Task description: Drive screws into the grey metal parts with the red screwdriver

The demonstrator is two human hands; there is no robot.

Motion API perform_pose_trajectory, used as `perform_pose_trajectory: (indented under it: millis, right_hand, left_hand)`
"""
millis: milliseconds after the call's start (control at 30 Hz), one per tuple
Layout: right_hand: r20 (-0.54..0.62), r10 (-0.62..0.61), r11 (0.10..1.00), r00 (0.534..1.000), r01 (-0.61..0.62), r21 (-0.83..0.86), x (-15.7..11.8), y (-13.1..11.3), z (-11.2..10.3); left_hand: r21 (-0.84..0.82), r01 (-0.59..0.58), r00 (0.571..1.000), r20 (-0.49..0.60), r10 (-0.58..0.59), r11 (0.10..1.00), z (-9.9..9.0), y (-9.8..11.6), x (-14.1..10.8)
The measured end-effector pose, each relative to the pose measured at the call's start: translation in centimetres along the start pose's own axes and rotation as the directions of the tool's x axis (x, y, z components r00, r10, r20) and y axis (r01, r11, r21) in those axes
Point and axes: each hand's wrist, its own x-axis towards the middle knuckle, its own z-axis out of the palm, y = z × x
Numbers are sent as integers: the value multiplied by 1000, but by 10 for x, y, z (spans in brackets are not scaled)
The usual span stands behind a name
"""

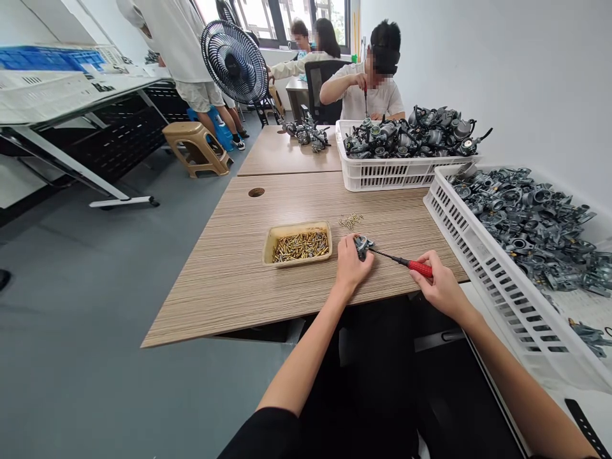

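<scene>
- Two bare hands work at the near edge of the wood-grain table (pixel 224 274); the left hand (pixel 352 264) is closed around a small grey carburettor-like casting (pixel 364 243), fingers on its far left side and thumb at its near side; the right hand (pixel 442 287) grips a red-handled screwdriver (pixel 421 268) by the handle.
- The relation that counts is the screwdriver's long axis; it runs from the right hand leftward and slightly away from the body, its thin dark shaft lying low over the tabletop and ending at the right side of the casting; whether the tip is seated in a screw or only touches the metal is too small to tell.
- The casting lies to the left of the right hand and a little farther out; the left hand is the nearer one, in contact with it, while the right reaches it only through the shaft.
- Just beyond the casting, slightly left, sits a loose pile of brass pieces (pixel 350 221); farther left, near the left hand but apart from it, stands a cream plastic tray (pixel 267 248) of small brass-coloured fittings (pixel 300 246).
- To the right, past the right hand, a white slatted crate (pixel 482 245) holds many grey metal castings (pixel 526 217).
</scene>
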Motion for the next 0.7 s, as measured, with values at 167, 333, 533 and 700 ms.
perform_pose_trajectory:
  millis: [167,333,533,700]
  right_hand:
    - [-11,18,1000,1000,-18,12,1,-1,1]
    - [-24,26,1000,999,-26,-3,2,-2,0]
    - [-30,48,998,998,-49,-28,2,-4,0]
    - [-47,54,998,997,-56,-29,2,-4,0]
  left_hand:
    - [8,1,1000,1,-1,1000,0,1,0]
    - [10,-4,1000,-4,4,1000,0,1,-1]
    - [9,-11,1000,-2,11,1000,0,0,0]
    - [3,-15,1000,-2,15,1000,-1,2,0]
